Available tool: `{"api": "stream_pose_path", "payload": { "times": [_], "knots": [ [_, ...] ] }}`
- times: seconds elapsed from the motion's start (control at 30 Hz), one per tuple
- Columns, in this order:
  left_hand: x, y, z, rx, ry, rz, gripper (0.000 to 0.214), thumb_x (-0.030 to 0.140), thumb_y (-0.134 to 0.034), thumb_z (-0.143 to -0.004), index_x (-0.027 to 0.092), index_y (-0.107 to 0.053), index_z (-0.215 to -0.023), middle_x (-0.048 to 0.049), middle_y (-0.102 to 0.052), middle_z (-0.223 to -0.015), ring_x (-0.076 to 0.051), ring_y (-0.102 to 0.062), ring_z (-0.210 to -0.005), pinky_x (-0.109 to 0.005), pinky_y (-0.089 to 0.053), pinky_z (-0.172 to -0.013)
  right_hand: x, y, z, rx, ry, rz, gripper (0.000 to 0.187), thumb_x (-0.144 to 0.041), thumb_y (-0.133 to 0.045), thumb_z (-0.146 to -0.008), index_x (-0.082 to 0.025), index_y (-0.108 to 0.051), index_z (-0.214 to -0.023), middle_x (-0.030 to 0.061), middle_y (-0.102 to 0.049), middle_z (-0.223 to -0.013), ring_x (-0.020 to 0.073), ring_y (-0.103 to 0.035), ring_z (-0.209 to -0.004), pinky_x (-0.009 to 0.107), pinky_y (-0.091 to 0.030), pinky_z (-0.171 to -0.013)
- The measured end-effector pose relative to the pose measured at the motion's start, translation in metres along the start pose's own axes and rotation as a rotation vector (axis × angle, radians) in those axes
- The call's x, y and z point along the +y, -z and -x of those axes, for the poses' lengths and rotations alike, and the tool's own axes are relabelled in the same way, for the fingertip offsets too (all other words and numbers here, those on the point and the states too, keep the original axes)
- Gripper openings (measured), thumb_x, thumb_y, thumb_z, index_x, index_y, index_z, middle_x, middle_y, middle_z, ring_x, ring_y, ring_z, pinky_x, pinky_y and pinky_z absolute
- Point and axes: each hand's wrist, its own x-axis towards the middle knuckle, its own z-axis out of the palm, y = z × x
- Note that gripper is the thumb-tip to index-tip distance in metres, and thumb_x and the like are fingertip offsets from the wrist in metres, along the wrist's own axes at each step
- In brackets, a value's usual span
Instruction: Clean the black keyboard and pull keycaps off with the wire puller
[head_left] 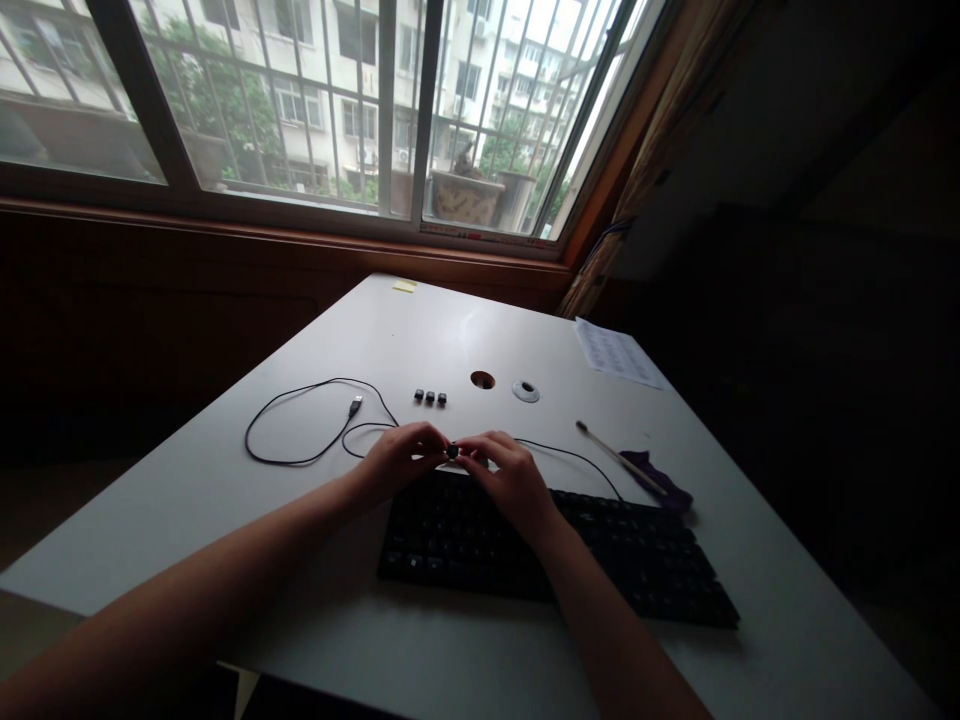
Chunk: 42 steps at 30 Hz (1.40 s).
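A small black keycap [452, 451] is pinched between the fingertips of both hands, just above the back edge of a black keyboard [480, 540]. My left hand [405, 455] grips it from the left, and my right hand [511, 470] from the right. Part of the keyboard's top rows is hidden under my right hand and forearm. Beyond my hands, three loose black keycaps [430, 397] sit in a short row on the white table [337, 330]. The keyboard's black cable [289, 462] loops out to the left and ends in a USB plug [355, 406].
Right of the keyboard, a thin brush-like stick [622, 458] rests partly on a purple cloth [660, 482]. Farther back are a round cable hole [482, 380], its grey ring cover [526, 390], a printed sheet [621, 354] and a yellow sticky note [405, 286]. A barred window stands behind.
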Motion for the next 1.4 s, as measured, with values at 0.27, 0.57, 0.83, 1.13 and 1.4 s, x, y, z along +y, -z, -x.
{"api": "stream_pose_path", "payload": {
  "times": [0.27,0.57,0.83,1.13,1.4],
  "knots": [
    [0.002,0.001,-0.001,-0.029,-0.035,-0.018,0.017,0.032,-0.069,-0.09,0.015,-0.066,-0.092,-0.0081,-0.075,-0.098,-0.017,-0.072,-0.083,-0.032,-0.062,-0.079,-0.002,0.0,-0.001,0.0,0.0,-0.012,0.012,-0.019,-0.066,-0.089,-0.022,-0.071,-0.099,0.0026,-0.067,-0.089,0.0149,-0.065,-0.077,0.029,-0.053,-0.077],
    [0.014,0.011,-0.003,-0.014,-0.044,-0.175,0.02,0.032,-0.057,-0.098,0.016,-0.069,-0.095,-0.0079,-0.071,-0.093,-0.017,-0.068,-0.084,-0.028,-0.059,-0.076,0.014,0.022,-0.014,0.05,-0.065,-0.069,0.012,-0.028,-0.067,-0.088,-0.02,-0.072,-0.096,0.0031,-0.069,-0.087,0.0153,-0.068,-0.076,0.03,-0.057,-0.074],
    [0.004,0.008,-0.001,-0.152,-0.12,-0.344,0.014,0.025,-0.057,-0.095,0.018,-0.069,-0.095,-0.0078,-0.069,-0.093,-0.018,-0.065,-0.085,-0.029,-0.057,-0.079,0.067,0.029,-0.057,-0.036,-0.155,-0.038,0.019,-0.034,-0.069,-0.084,-0.02,-0.074,-0.095,0.0056,-0.074,-0.09,0.0173,-0.069,-0.077,0.033,-0.058,-0.076],
    [0.002,0.006,0.0,-0.173,-0.134,-0.384,0.015,0.024,-0.056,-0.095,0.018,-0.069,-0.094,-0.008,-0.069,-0.092,-0.019,-0.063,-0.086,-0.03,-0.056,-0.078,0.107,-0.004,-0.093,-0.15,-0.162,0.082,0.016,-0.029,-0.07,-0.083,-0.019,-0.077,-0.095,0.0054,-0.075,-0.09,0.0162,-0.069,-0.079,0.029,-0.054,-0.077],
    [0.001,0.007,-0.001,-0.167,-0.151,-0.379,0.015,0.024,-0.056,-0.094,0.018,-0.07,-0.092,-0.0081,-0.07,-0.091,-0.019,-0.063,-0.084,-0.03,-0.055,-0.077,0.112,-0.014,-0.106,-0.185,-0.142,0.114,0.016,-0.027,-0.071,-0.084,-0.02,-0.078,-0.096,0.0031,-0.07,-0.088,0.0134,-0.065,-0.076,0.026,-0.051,-0.074]
  ]
}}
